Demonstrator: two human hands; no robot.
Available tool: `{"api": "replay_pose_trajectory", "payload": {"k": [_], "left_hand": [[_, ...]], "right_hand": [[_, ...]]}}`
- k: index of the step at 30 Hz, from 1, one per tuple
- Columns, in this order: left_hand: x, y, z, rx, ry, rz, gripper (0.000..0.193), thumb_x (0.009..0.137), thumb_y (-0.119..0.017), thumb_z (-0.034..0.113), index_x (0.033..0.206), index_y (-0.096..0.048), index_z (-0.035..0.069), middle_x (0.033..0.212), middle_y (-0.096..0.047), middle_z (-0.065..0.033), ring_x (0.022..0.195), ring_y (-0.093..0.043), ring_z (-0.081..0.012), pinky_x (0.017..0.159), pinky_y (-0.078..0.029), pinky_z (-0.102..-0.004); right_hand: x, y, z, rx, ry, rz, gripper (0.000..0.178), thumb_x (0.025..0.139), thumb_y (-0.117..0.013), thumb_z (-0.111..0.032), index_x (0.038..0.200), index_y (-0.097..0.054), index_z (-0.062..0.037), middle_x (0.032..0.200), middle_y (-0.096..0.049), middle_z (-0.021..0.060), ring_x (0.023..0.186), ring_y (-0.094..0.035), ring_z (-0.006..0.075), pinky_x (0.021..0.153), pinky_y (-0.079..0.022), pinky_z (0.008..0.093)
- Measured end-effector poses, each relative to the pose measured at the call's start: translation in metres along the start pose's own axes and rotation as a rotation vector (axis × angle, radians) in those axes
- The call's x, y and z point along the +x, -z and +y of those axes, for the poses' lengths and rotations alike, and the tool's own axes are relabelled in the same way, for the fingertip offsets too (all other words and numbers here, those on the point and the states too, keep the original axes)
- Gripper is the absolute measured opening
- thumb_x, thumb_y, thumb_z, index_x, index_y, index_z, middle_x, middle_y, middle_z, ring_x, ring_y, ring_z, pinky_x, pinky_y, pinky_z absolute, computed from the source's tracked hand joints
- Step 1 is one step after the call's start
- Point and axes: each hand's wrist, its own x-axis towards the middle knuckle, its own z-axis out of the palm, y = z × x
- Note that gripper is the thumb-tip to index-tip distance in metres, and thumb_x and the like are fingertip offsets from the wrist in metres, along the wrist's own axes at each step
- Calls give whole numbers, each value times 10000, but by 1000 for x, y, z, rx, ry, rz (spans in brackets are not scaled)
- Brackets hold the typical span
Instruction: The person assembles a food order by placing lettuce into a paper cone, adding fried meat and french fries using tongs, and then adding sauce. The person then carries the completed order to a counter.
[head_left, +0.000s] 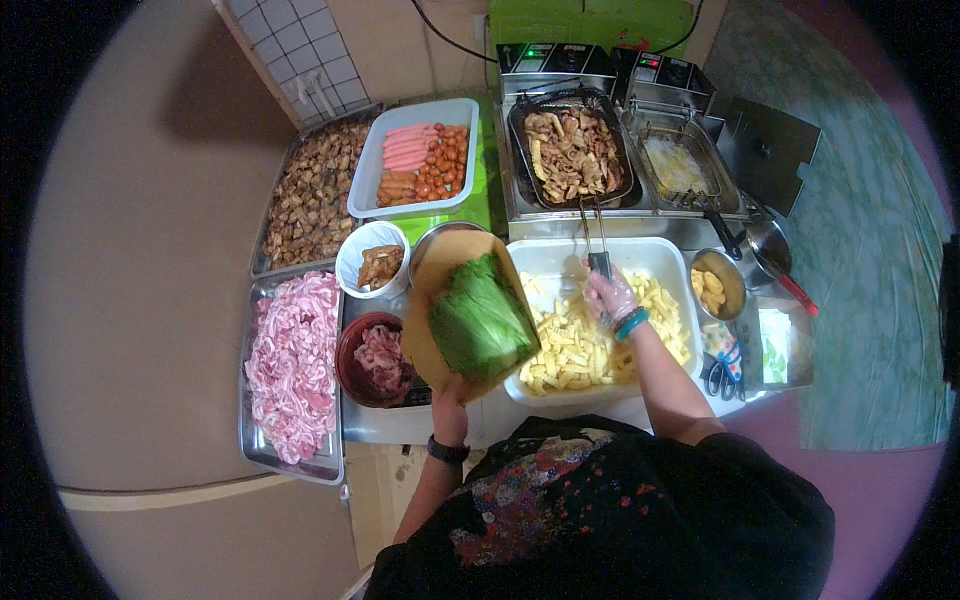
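While right fingers [606, 293] wrap a black handle [600, 264], half-hidden left fingers [452, 388] hold cardboard [455, 248] under ruffled lettuce [480, 315].

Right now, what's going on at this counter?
A person's left hand holds a brown box with lettuce in it. The gloved right hand grips the handle of a fryer basket of browned meat, which sits at the left fryer. That hand is above a white tub of fries. Whether the basket is lifted or resting is unclear.
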Motion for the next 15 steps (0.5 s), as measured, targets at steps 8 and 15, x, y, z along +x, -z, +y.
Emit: {"api": "replay_pose_trajectory", "payload": {"k": [8,15], "left_hand": [[80,25,27,-1379,701,191,422,885,-455,214,1260,-305,94,1158,-465,-70,970,-518,-205,714,-477,-314],[109,20,-3,-1188,705,112,448,879,-460,319,1242,-311,102,1140,-471,-76,896,-553,-196,624,-508,-291]], "right_hand": [[4,12,2,14,-35,-7,319,872,-486,-223,1172,-426,-131,593,-406,-27,405,-339,73,364,-325,212],[-1,4,-6,215,-133,-99,305,878,-474,-215,1173,-434,-144,587,-413,-34,416,-336,63,361,-299,199]]}}
